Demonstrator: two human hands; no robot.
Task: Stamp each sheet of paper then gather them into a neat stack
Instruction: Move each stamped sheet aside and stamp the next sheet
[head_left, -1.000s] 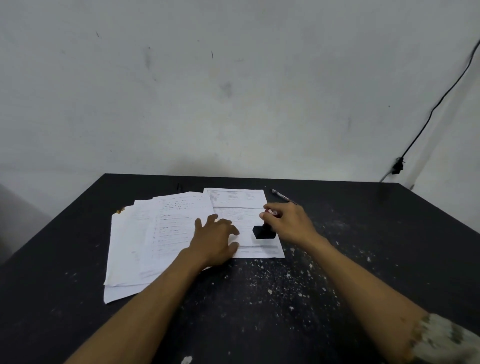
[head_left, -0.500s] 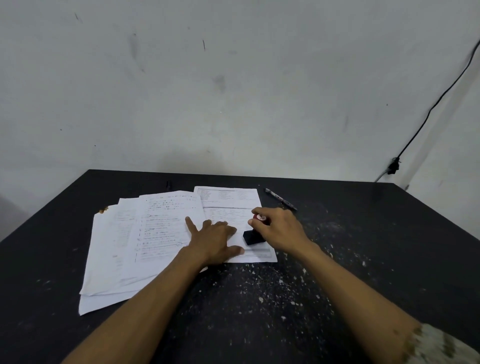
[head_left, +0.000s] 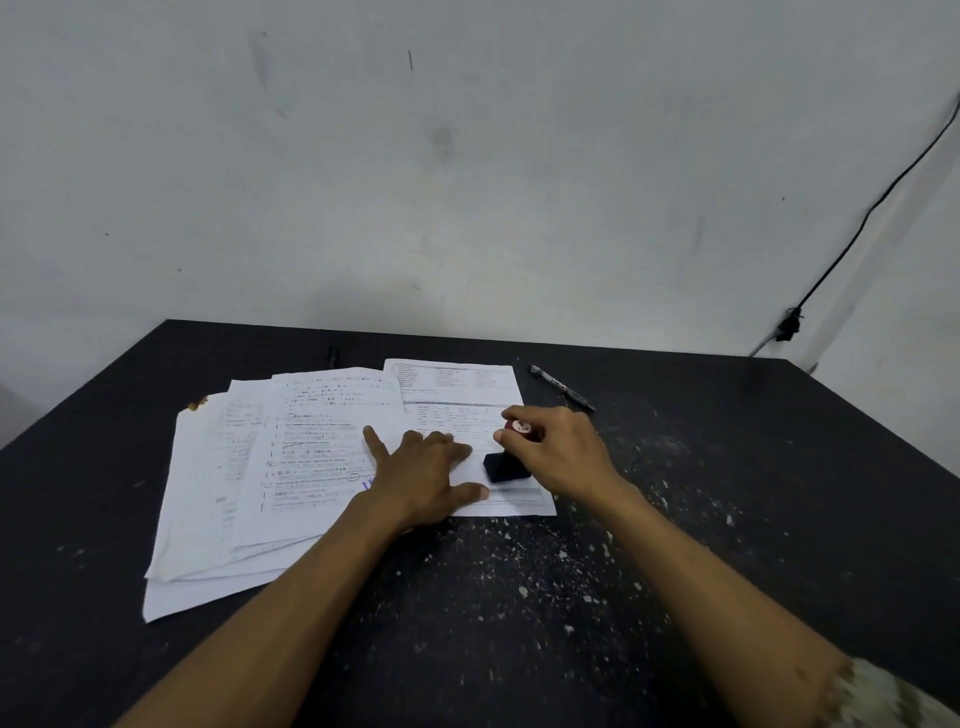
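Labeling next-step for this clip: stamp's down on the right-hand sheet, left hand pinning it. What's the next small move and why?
Probably lift the stamp straight up with the right hand while the left hand keeps the sheet flat. The stamp's black base sits on the lower part of that sheet, so the press looks made; a straight lift should avoid smearing. The fanned pile to the left is not yet squared.

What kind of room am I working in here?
Probably a bare office or workroom: a black table flecked with white specks against a scuffed plain wall, printed sheets, a pen, and a loose cable on the wall.
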